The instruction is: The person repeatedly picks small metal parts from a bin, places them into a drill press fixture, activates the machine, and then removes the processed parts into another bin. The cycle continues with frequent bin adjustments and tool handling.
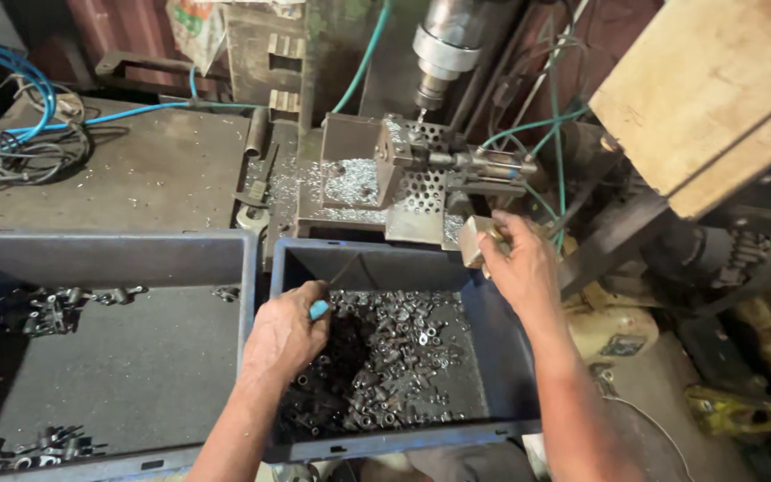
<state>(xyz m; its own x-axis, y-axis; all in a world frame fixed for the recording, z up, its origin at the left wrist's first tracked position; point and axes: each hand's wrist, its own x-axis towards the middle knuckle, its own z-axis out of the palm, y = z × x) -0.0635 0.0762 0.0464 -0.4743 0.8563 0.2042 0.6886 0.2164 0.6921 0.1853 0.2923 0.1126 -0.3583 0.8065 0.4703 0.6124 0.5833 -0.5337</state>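
Small metal parts [394,348] fill the blue bin [501,357]; left hand [283,335] fingers curled together among them.

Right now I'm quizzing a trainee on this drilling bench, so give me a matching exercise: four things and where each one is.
Things:
1. left hand
2. right hand
3. drill chuck
4. blue hose

Places:
A. coiled with cables at the bench's far left
B. above the perforated clamp fixture
C. inside the bin of small metal parts, holding something blue
D. on a metal block at that bin's far rim

Pairs: 1-C, 2-D, 3-B, 4-A
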